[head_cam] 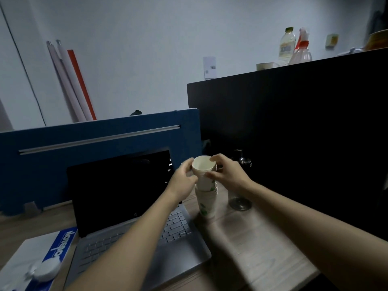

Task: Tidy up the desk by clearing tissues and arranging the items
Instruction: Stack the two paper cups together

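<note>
A white paper cup [204,167] is gripped at its rim by both hands, left [184,181] and right [225,172], evidently for nesting into the leaf-printed paper cup stack [206,203] on the pale wooden worktop [262,244].

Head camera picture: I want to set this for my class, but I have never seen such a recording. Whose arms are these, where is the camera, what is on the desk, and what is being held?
There is no machine here. A person wears a camera on the head, looking forward and down, so the two bare arms are their own. This is the only view.

Both hands hold one paper cup: the left hand on its left side, the right hand on its right. It sits tilted in the top of a stack of paper cups standing on the wooden desk.

Left of the stack is an open laptop with a dark screen. Right of it stands a glass. At the lower left lies a blue and white box with a small white object on it.
</note>
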Tool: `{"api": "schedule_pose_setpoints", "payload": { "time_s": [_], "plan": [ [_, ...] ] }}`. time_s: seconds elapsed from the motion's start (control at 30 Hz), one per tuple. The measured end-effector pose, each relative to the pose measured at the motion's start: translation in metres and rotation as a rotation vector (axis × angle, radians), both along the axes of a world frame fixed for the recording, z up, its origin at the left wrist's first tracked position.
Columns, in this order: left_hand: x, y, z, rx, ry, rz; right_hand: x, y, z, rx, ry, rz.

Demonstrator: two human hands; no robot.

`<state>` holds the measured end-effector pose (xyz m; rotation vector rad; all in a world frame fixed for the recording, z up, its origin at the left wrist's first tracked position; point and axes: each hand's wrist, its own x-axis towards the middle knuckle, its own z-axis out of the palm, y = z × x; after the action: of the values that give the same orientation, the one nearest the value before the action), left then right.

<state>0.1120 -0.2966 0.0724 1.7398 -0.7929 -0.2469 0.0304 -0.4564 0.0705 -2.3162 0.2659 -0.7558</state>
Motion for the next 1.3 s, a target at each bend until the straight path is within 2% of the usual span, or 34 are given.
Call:
{"api": "schedule_pose_setpoints", "payload": {
  "time_s": [0.1, 0.17, 0.27, 0.43, 0.57, 0.73, 1.07, 1.3],
  "plan": [
    [0.001, -0.003, -0.03, 0.172, -0.005, -0.009, 0.005, -0.002, -0.03, -0.015, 0.16, -0.004],
    [0.001, -0.002, -0.045, 0.253, -0.03, -0.003, 0.008, -0.003, -0.044, 0.014, 0.189, 0.005],
    [0.006, 0.001, -0.054, 0.259, -0.046, 0.026, 0.012, -0.005, -0.049, 0.034, 0.14, 0.001],
    [0.011, 0.009, -0.047, 0.297, -0.07, -0.029, 0.012, -0.005, -0.041, 0.058, 0.181, 0.053],
    [0.021, 0.032, -0.024, 0.27, -0.163, 0.041, 0.013, 0.007, -0.015, -0.024, 0.082, 0.056],
    [0.05, 0.088, 0.013, 0.329, -0.307, 0.193, 0.034, 0.043, 0.015, -0.165, 0.09, 0.111],
    [0.116, 0.193, 0.033, 0.57, -0.451, 0.363, 0.128, 0.135, 0.031, -0.417, 0.215, 0.211],
    [0.165, 0.214, 0.034, 0.825, -0.596, 0.422, 0.207, 0.148, 0.026, -0.668, 0.283, 0.113]
  ]
}}
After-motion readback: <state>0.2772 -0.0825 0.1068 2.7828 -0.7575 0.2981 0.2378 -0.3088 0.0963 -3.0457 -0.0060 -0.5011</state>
